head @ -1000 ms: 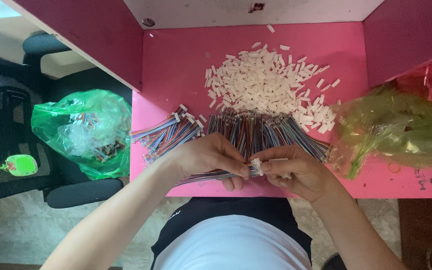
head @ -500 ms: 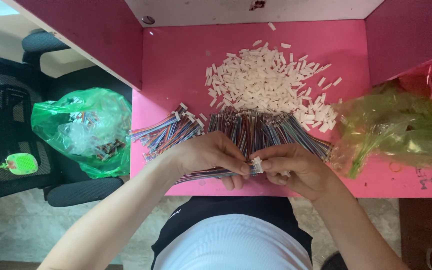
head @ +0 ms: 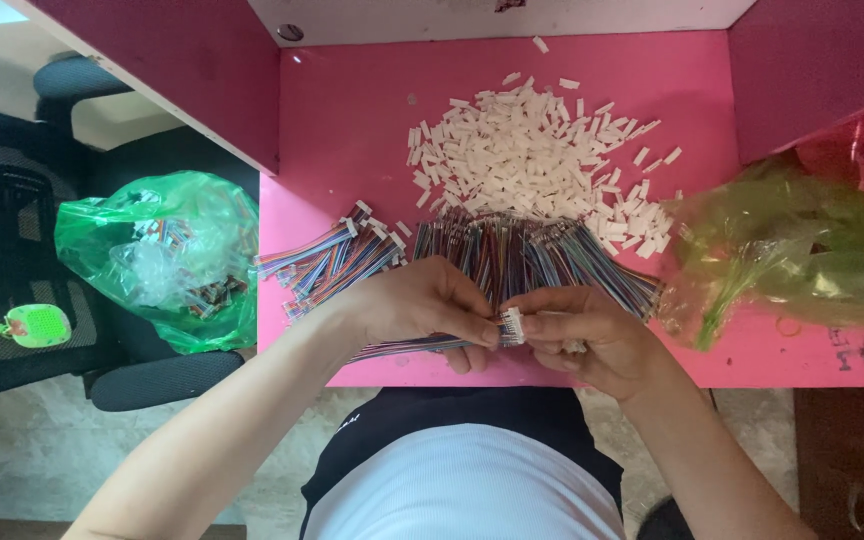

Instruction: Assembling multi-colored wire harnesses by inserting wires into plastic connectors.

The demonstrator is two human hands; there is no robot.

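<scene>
My left hand (head: 422, 305) pinches a flat multicoloured ribbon cable (head: 402, 347) at the near edge of the pink table (head: 352, 130). My right hand (head: 592, 335) holds a small white plastic connector (head: 510, 326) against the cable's end, where the two hands meet. Just beyond my hands lies a spread bundle of loose coloured ribbon cables (head: 532, 250). Farther back is a heap of white connector housings (head: 532, 150).
Several finished cables with white connectors (head: 327, 260) lie at the table's left edge. A green plastic bag (head: 167, 260) hangs left of the table over a black chair. A crumpled green bag (head: 792, 250) lies at the right. Dark red partitions flank the table.
</scene>
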